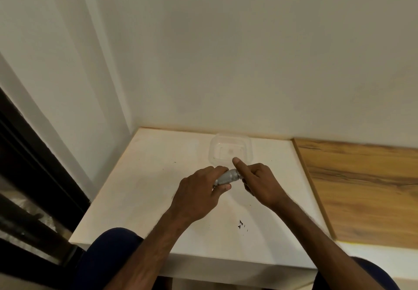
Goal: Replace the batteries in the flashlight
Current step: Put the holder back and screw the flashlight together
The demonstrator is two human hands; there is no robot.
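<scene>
Flashlight: small silver flashlight [227, 177] w/ knurled metal body, held just above the white table [140, 199], roughly level, its right end tipped slightly up and away. Not resting on anything.
Left hand: left hand [199, 197] was clenched round the nearer, left part of the body, thumb underneath, fingers wrapped over the top.
Right hand: right hand [260, 183] grasped the far right end. Index finger [237, 163] stuck out straight past it, other fingers curled at the end. Exact pinch hidden behind the knuckles.
Step (judged): prob. unscrewing or re-seating one end piece. Couldn't tell which end was the head, nor whether the joint was already loose.
Batteries: none visible, old or new.
Doing it well: keep the left grip fixed as the anchor and let only the right turn; knurling should give good purchase, so no need to squeeze hard. Keep the two parts in line to avoid cross-threading. Work low over the table so a freed cap or cell drops a short way.
Drop spot: clear plastic container [246, 141] sat on the table just behind the hands, near the wall; a likely place for loose parts.
Nearby: wood-grain board [362, 188] to the right; black specks [241, 223] on the table, nearer the person.
</scene>
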